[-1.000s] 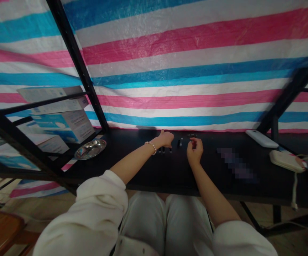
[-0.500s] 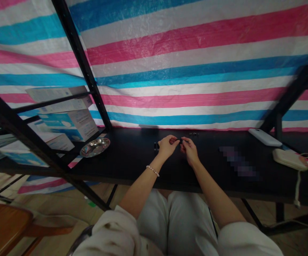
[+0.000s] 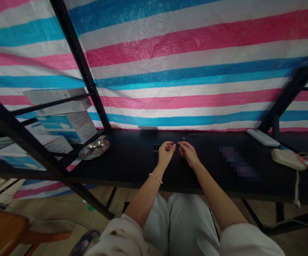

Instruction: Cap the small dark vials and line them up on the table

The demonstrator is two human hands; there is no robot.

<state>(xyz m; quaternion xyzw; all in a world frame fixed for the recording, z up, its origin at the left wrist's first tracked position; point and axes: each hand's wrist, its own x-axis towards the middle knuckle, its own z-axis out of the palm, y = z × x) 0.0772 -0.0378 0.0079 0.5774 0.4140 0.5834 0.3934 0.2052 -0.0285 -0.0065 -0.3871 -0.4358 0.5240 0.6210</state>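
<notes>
My left hand (image 3: pixel 166 152) and my right hand (image 3: pixel 187 153) meet just above the black table (image 3: pixel 132 163), fingertips pinched together on a small dark part (image 3: pixel 177 145) held between them. The part is too small to name. A pearl bracelet (image 3: pixel 155 177) circles my left wrist. Two small dark pieces (image 3: pixel 155 147) stand on the table just left of my left hand. More tiny dark pieces (image 3: pixel 193 135) lie farther back near the tarp.
A round metal dish (image 3: pixel 94 149) sits at the table's left end. White and blue boxes (image 3: pixel 65 122) fill the black shelf frame at left. White devices (image 3: pixel 262 137) and a cable lie at right. A striped tarp (image 3: pixel 196 71) hangs behind. A wooden chair (image 3: pixel 1 231) stands lower left.
My left hand pulled back from the row of small pieces and came to my right hand. Both now pinch one small part together, a little nearer to me.
</notes>
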